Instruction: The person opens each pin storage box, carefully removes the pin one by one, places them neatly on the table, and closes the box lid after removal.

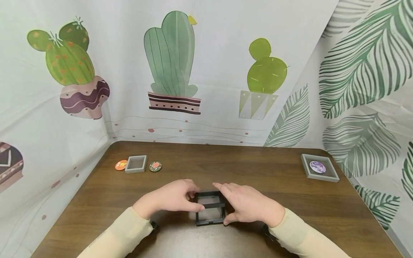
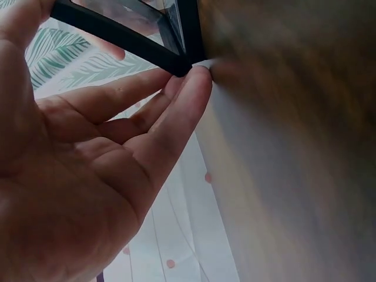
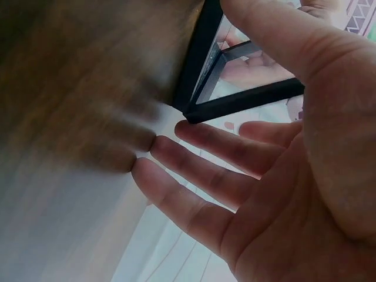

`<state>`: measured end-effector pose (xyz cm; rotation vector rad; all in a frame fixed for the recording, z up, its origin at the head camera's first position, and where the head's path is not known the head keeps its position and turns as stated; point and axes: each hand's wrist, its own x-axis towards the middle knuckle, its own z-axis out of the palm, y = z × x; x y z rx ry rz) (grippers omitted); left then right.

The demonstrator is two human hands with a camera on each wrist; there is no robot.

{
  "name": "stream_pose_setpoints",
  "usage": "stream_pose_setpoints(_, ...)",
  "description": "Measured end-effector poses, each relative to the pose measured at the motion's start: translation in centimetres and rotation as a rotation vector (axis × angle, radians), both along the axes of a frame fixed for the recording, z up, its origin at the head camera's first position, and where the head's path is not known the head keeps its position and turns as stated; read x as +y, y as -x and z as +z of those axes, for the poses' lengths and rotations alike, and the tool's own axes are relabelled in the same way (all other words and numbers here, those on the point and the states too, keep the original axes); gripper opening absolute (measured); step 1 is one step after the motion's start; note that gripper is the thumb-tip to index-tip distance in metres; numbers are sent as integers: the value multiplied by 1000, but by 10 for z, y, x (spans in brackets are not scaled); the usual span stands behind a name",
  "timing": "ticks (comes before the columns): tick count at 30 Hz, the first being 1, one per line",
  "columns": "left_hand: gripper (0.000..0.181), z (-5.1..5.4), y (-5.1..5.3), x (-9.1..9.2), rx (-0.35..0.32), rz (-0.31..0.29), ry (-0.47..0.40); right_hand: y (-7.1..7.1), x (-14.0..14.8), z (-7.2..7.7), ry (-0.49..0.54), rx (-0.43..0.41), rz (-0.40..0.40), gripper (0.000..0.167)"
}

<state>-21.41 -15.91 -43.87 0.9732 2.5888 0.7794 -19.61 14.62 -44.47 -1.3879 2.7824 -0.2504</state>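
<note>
A hinged black frame (image 1: 210, 224) with clear panes stands part open on the table, its upper half tilted up over the lower half. At its left side my left hand (image 1: 174, 196) grips it, thumb on the raised edge; fingertips meet the back corner of the frame (image 2: 126, 38) in the left wrist view. My right hand (image 1: 246, 204) spans the other side, thumb at the near right corner. In the right wrist view a fingertip meets the hinge corner of the frame (image 3: 247, 101), and the other fingers stretch out straight.
Back left on the brown table (image 1: 258, 161) lie a grey frame (image 1: 127, 170), an orange round piece (image 1: 120, 165) and a dark patterned round piece (image 1: 155, 166). At the back right, a purple disc (image 1: 317, 167) is in another grey frame (image 1: 322, 178). Printed cloth (image 1: 222, 71) hangs behind.
</note>
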Motion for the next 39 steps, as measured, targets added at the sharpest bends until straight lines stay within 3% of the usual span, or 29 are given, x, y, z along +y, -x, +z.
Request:
stream_pose_setpoints(7, 78, -4, -3, 5, 92, -27, 54, 0, 0, -1, -19, 11, 10, 111)
stream_pose_setpoints(13, 78, -3, -6, 8, 96, -16, 79, 0, -1, -1, -47, 42, 23, 104)
stream_pose_setpoints(21, 76, -2, -10, 12, 148, -17, 120, 1, -1, -2, -61, 96, 56, 88)
stream_pose_setpoints(28, 76, -2, -13, 13, 180, 1, 160, 1, 0, -3, -72, 98, 59, 89)
stream_pose_setpoints(39, 78, 0, -18, 19, 207, 16, 207, 0, 1, 1, -52, 33, 63, 101)
